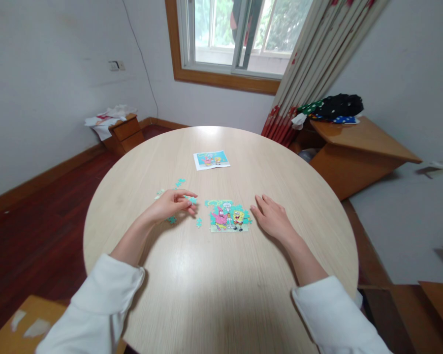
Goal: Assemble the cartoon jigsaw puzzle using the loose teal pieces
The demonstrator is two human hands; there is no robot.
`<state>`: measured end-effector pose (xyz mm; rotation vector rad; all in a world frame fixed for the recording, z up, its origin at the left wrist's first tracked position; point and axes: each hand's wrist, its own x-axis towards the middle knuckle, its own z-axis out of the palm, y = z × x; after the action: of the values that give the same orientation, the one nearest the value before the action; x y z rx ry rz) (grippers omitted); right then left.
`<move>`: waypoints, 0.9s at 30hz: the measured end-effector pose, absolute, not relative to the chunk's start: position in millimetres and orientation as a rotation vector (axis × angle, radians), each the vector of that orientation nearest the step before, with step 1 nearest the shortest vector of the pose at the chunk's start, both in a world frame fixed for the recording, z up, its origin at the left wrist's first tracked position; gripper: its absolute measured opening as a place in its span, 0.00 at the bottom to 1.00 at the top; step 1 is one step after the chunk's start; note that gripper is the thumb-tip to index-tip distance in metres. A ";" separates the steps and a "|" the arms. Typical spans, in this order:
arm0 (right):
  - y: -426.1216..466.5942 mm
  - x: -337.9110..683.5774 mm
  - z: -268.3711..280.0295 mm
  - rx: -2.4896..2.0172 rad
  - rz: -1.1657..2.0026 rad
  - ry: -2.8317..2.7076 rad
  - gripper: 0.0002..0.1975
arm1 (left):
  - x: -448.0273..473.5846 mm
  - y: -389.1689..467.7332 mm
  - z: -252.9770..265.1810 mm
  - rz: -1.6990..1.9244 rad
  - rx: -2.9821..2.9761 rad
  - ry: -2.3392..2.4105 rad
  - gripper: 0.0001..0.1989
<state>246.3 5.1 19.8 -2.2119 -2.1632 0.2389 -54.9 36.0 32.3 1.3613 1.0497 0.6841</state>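
A partly assembled jigsaw puzzle (227,216) with cartoon figures lies on the table between my hands, its upper right edge uneven. My left hand (177,203) is left of it, thumb and fingers closed on a turquoise puzzle piece (192,200). Loose pieces lie around and partly beneath that hand, among them a turquoise piece (199,222) beside the puzzle and a small group (179,183) farther back. My right hand (271,215) rests on the table just right of the puzzle, fingers stretched out, holding nothing.
A printed reference picture (212,160) lies farther back on the round wooden table (214,285). Beyond stand a small cabinet (127,132) with cloths at left and a wooden cabinet (369,142) with folded fabric at right. A curtain (317,54) hangs by the window.
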 end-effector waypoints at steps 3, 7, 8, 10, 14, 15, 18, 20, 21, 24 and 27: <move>5.3 246.7 18.7 -2.201 0.215 -2.162 0.26 | -53.8 34.9 33.5 0.680 1.420 1.049 0.17; 6.2 248.6 16.9 -2.182 0.217 -2.149 0.26 | -51.2 34.2 34.7 0.703 1.437 1.043 0.13; 6.7 249.5 16.0 -2.174 0.229 -2.144 0.26 | -50.3 34.3 34.9 0.711 1.427 1.045 0.11; 8.0 251.3 13.6 -2.146 0.242 -2.123 0.26 | -47.8 34.4 35.3 0.726 1.409 1.054 0.10; 9.6 250.8 10.8 -1.965 0.224 -1.995 0.23 | -35.6 30.1 35.4 0.755 1.418 1.063 0.07; 8.9 248.7 11.5 -1.873 0.242 -1.948 0.22 | -30.1 27.3 34.8 0.756 1.427 1.057 0.07; 2.6 237.3 17.6 -1.568 0.469 -1.796 0.19 | -8.8 15.0 30.7 0.715 1.423 1.001 0.08; -4.2 227.3 22.3 -1.433 0.679 -1.769 0.18 | 6.3 5.7 26.7 0.684 1.401 0.974 0.09; -7.7 222.4 24.0 -1.383 0.778 -1.798 0.18 | 12.7 1.6 24.7 0.672 1.391 0.969 0.10; -15.7 211.0 25.5 -1.232 1.009 -1.893 0.16 | 24.6 -6.2 20.9 0.655 1.397 0.964 0.12; -18.7 205.9 24.3 -1.151 1.068 -1.920 0.13 | 26.4 -8.1 21.9 0.666 1.407 0.969 0.13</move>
<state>205.9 -18.7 24.3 -1.1508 -1.9201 1.0678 26.4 -8.1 21.9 1.4069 0.9693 0.6658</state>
